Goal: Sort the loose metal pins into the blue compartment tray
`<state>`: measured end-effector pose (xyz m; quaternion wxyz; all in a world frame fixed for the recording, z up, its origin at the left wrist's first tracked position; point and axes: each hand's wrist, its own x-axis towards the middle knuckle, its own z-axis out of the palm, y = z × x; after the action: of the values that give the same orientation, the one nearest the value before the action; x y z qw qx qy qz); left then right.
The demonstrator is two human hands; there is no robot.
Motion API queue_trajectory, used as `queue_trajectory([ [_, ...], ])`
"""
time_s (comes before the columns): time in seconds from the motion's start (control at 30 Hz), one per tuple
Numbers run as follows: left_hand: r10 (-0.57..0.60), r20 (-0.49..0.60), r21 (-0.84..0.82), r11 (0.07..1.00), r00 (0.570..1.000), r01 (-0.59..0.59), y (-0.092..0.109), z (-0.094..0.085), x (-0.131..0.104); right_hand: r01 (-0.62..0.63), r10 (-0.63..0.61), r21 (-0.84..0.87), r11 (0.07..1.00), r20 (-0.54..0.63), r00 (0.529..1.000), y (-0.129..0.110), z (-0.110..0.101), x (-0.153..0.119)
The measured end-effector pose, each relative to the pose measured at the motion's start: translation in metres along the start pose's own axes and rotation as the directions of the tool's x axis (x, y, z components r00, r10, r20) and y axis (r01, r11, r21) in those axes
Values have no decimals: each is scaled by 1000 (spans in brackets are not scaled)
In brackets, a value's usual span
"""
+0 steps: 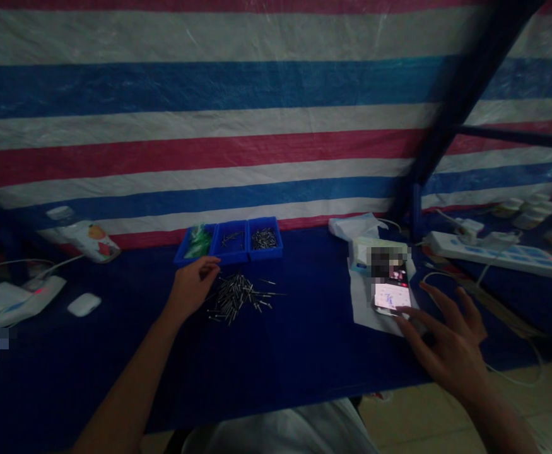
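Observation:
My left hand [194, 284] hovers or rests just left of a loose pile of screws [238, 296], in front of the blue bins. Its fingers are curled together; whatever may be between them is too small to make out. On the right, my right hand [450, 343] has its fingers spread, with thumb and index finger at the lower edge of a lit smartphone [392, 296]. The phone leans against a packet on white paper [359, 299]. Three joined blue bins [232, 257] hold green material [199, 241], a few screws [232, 239] and many small metal parts [264, 239].
At the left lie a bottle [91, 236], a white earphone case [84, 304] and a power strip [39, 301]. Another power strip [498, 252] with plugs and cables sits at the right. A striped tarp [238, 145] hangs behind the blue table [276, 359].

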<state>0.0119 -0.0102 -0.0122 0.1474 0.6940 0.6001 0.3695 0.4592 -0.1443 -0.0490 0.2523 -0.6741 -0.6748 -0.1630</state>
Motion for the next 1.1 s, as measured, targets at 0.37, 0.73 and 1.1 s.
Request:
queue_trajectory([
  [0.37, 11, 3, -2, 1000, 1000, -11, -4, 1, 0, -38, 39, -83, 996, 10, 999, -22, 10, 11],
  [0.73, 19, 35, -8, 1000, 999, -18, -4, 3, 0, -51, 58, -101, 994, 63, 996, -24, 12, 12],
  [1.1, 19, 28, -19, 1000, 999, -18, -3, 3, -1, -50, 57, -119, 992, 57, 997, -27, 9, 12],
])
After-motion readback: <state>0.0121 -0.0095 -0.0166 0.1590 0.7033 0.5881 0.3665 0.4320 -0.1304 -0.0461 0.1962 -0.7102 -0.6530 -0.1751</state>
